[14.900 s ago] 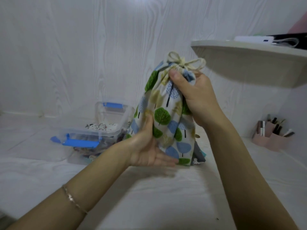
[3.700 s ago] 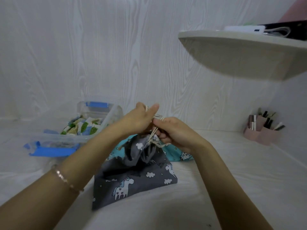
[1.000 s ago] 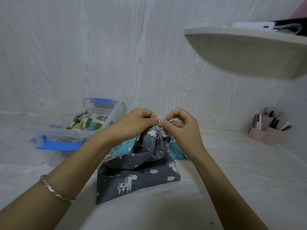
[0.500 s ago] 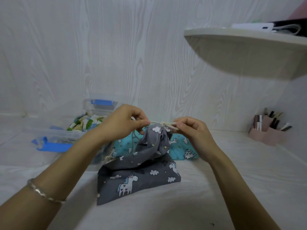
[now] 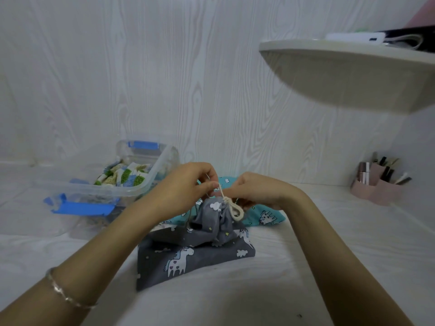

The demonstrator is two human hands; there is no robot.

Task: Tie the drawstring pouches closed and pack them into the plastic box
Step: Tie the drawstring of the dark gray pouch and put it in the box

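Observation:
A grey unicorn-print pouch [image 5: 195, 252] lies on the white surface with its neck bunched upward. Its cream drawstring [image 5: 231, 205] runs up from the gathered neck and hangs in a loop. My left hand [image 5: 188, 187] and my right hand [image 5: 254, 189] meet just above the neck, each pinching the cord. Behind them a teal pouch [image 5: 263, 216] lies flat, partly hidden. The clear plastic box [image 5: 141, 187] with blue clips stands at the left, holding a tree-print pouch [image 5: 124, 176].
A white shelf [image 5: 341, 74] juts out at the upper right with a white device and cable on it. A pink holder [image 5: 376, 187] with pens and cosmetics stands at the far right. The box's lid with blue clips [image 5: 80, 207] lies in front of the box.
My hands, pulled apart with the cord taut half a second ago, have come back together above the grey pouch's neck. A loop of cord now hangs on the right side.

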